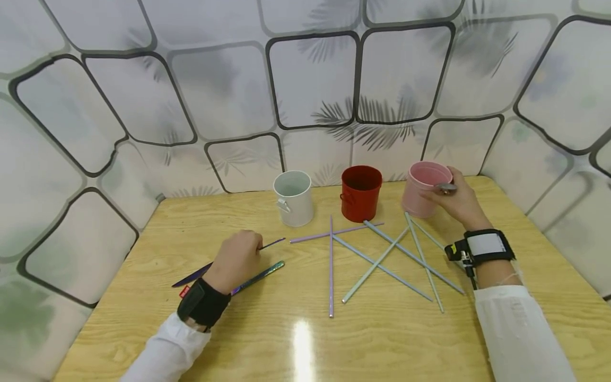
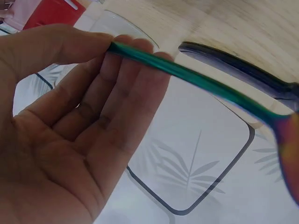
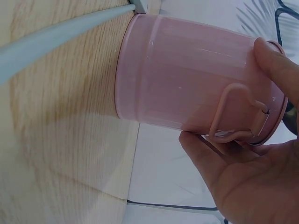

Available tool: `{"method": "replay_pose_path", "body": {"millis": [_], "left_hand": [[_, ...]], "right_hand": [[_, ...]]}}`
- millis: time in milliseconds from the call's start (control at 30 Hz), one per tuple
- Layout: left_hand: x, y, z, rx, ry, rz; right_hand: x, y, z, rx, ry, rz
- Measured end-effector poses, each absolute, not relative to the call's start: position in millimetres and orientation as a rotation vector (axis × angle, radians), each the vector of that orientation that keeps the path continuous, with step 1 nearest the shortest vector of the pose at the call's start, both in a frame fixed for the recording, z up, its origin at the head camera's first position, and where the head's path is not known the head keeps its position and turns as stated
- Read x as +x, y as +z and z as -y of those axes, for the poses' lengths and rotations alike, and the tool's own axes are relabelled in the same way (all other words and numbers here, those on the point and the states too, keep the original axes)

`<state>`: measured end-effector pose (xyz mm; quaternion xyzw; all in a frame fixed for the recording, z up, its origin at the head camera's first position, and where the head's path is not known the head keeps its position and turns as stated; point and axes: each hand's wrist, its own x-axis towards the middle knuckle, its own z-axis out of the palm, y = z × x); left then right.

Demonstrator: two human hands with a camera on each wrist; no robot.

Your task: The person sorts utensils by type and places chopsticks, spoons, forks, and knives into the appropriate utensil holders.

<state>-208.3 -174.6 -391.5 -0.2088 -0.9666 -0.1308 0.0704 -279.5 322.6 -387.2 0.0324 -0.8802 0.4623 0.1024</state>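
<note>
My left hand (image 1: pixel 238 260) pinches the end of a shiny teal cutlery handle (image 2: pixel 196 84) between thumb and fingers. The piece broadens into a red-purple part at the edge of the left wrist view, so its kind is cut off. A dark purple piece of cutlery (image 2: pixel 233 65) lies beyond it, and a glittery green-purple handle (image 1: pixel 258 277) shows beside the hand. My right hand (image 1: pixel 455 199) grips a pink bucket (image 3: pixel 191 74) near its rim, thumb on one side and fingers by the small handle. A shiny grey oval metal piece (image 1: pixel 447 188) shows by the thumb at the rim.
A white bucket (image 1: pixel 293 204) and a red bucket (image 1: pixel 360 199) stand left of the pink one, near the patterned wall covering (image 1: pixel 315 79). Several slim sticks like chopsticks, lilac (image 1: pixel 331 276), blue (image 1: pixel 391 273) and pale green (image 1: pixel 367 276), lie crossed on the wooden table (image 1: pixel 267 329).
</note>
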Motion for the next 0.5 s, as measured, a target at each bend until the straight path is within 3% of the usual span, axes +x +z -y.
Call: {"method": "replay_pose_path", "body": {"millis": [500], "left_hand": [[-204.6, -385.7, 167.8, -0.644, -0.421, 2.694]], "right_hand": [[-279.9, -386.7, -323.0, 0.096, 1.35, 2.611]]}}
